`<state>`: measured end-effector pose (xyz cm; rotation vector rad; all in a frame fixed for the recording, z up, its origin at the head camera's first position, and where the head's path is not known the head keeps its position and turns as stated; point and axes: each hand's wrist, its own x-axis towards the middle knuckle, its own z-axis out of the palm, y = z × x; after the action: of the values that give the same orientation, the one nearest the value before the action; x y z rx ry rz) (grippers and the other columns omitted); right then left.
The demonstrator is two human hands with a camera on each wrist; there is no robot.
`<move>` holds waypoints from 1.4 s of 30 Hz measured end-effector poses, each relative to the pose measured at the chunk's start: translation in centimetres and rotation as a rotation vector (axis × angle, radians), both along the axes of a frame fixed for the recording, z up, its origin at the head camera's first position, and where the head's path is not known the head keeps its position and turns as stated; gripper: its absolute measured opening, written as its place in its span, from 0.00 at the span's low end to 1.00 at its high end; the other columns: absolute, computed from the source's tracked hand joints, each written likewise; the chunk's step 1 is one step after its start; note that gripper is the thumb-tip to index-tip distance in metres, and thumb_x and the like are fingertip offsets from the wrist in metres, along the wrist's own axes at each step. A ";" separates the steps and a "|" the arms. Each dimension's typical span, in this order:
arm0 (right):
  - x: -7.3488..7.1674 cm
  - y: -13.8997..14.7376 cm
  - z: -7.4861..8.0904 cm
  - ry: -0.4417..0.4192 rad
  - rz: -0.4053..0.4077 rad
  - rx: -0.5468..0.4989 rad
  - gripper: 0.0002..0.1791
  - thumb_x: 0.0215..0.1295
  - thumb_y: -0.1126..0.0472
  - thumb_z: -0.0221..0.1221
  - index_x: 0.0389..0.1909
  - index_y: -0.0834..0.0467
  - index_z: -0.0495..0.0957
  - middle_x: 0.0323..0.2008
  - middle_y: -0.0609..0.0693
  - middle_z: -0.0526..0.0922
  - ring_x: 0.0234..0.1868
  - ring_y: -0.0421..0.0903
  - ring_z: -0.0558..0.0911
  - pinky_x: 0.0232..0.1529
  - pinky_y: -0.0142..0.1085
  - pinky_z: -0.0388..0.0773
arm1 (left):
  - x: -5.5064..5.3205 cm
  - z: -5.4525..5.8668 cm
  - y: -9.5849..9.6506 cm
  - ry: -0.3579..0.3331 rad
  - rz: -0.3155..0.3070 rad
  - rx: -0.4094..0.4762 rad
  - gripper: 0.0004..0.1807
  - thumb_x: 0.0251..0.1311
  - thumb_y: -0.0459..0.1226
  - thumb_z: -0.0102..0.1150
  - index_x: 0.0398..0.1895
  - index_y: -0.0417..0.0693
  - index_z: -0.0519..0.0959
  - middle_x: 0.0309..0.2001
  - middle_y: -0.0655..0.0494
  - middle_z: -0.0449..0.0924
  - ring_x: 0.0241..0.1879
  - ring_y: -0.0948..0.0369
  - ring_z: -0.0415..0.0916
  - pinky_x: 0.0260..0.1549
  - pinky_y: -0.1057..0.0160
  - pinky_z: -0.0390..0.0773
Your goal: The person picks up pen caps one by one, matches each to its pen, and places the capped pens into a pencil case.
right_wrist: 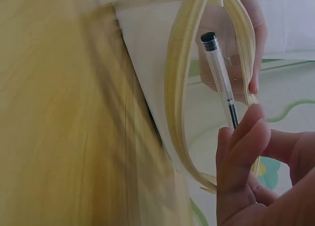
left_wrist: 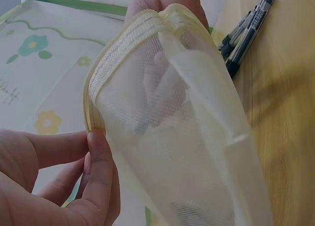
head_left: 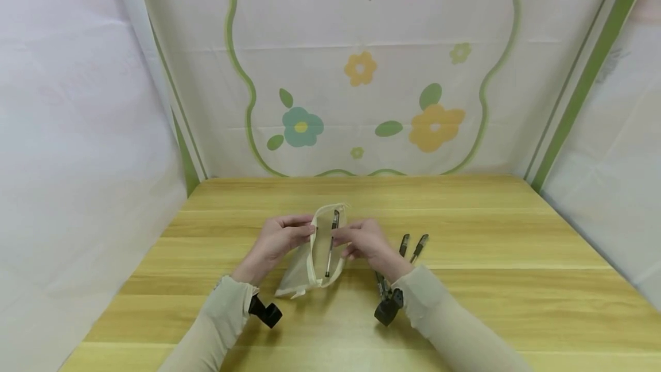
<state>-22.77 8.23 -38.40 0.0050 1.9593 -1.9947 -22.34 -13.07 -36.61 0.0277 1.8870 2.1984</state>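
A pale cream mesh zip pouch (head_left: 295, 273) is held up off the tabletop with its mouth spread. My left hand (head_left: 279, 240) pinches the zipper edge on the left side between thumb and fingers. At the mouth, my right hand (head_left: 365, 240) grips a clear pen (head_left: 329, 262) with a black cap. In the right wrist view, the pen's black-tipped end (right_wrist: 209, 41) lies within the ring of the opening, apart from the zipper edges. Through the sheer mesh in the left wrist view, the right fingers show blurred.
Several black-capped pens (head_left: 420, 247) lie on the wooden table (head_left: 516, 303), partly beneath my right wrist. Black wrist cameras (head_left: 267, 312) hang under both sleeves. Flower-printed white cloth (head_left: 361, 108) stands behind the table, with plain cloth at both sides.
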 end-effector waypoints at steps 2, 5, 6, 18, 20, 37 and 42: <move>0.1 -0.1 0.0 0.006 -0.002 0.008 0.16 0.61 0.64 0.67 0.45 0.72 0.81 0.32 0.59 0.86 0.15 0.42 0.79 0.15 0.27 0.74 | 0.1 0.1 0.0 -0.002 -0.005 -0.003 0.21 0.60 0.27 0.65 0.57 0.30 0.76 0.51 0.36 0.77 0.47 0.51 0.80 0.51 0.54 0.79; 0.2 -0.1 -0.1 0.015 -0.006 0.010 0.14 0.61 0.66 0.66 0.44 0.71 0.82 0.35 0.62 0.86 0.15 0.43 0.80 0.15 0.28 0.75 | 0.2 0.1 0.0 -0.003 -0.007 -0.003 0.21 0.60 0.27 0.65 0.57 0.30 0.77 0.50 0.38 0.78 0.48 0.50 0.80 0.52 0.54 0.78; 0.3 -0.1 -0.1 0.016 -0.006 0.009 0.13 0.60 0.67 0.66 0.44 0.71 0.82 0.36 0.62 0.86 0.16 0.43 0.80 0.16 0.28 0.76 | 0.2 0.2 -0.1 -0.002 -0.005 -0.004 0.22 0.61 0.27 0.65 0.57 0.30 0.76 0.50 0.38 0.78 0.47 0.50 0.80 0.52 0.54 0.78; -0.8 2.8 2.4 0.104 0.065 0.109 0.19 0.63 0.64 0.65 0.51 0.70 0.79 0.44 0.64 0.83 0.26 0.46 0.81 0.29 0.34 0.79 | 0.0 0.5 -0.2 -0.007 0.019 -0.003 0.20 0.60 0.27 0.65 0.56 0.32 0.78 0.51 0.40 0.78 0.47 0.52 0.80 0.49 0.58 0.80; -0.9 4.2 2.8 0.145 0.089 0.146 0.19 0.63 0.63 0.66 0.50 0.70 0.79 0.44 0.65 0.83 0.27 0.48 0.81 0.28 0.34 0.79 | -0.1 0.5 -0.2 -0.007 0.011 -0.003 0.20 0.60 0.28 0.66 0.56 0.33 0.78 0.51 0.40 0.78 0.47 0.52 0.80 0.49 0.58 0.80; 0.9 8.6 -0.5 0.312 0.285 0.453 0.12 0.57 0.69 0.69 0.41 0.68 0.83 0.30 0.55 0.85 0.23 0.55 0.83 0.24 0.43 0.83 | 0.0 0.4 -0.7 -0.011 0.014 -0.003 0.22 0.60 0.27 0.65 0.58 0.30 0.76 0.52 0.38 0.77 0.45 0.55 0.81 0.47 0.59 0.80; 1.1 8.2 -0.8 0.330 0.279 0.465 0.13 0.54 0.70 0.70 0.41 0.69 0.83 0.29 0.53 0.85 0.20 0.54 0.82 0.22 0.42 0.82 | 0.1 0.5 -0.5 -0.019 0.015 0.004 0.21 0.60 0.27 0.65 0.57 0.31 0.77 0.52 0.39 0.78 0.46 0.54 0.80 0.49 0.58 0.80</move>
<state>-21.63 16.44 -39.18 -0.4828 2.4305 -1.4007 -22.22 -13.56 -36.07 -0.0069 1.8787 2.2047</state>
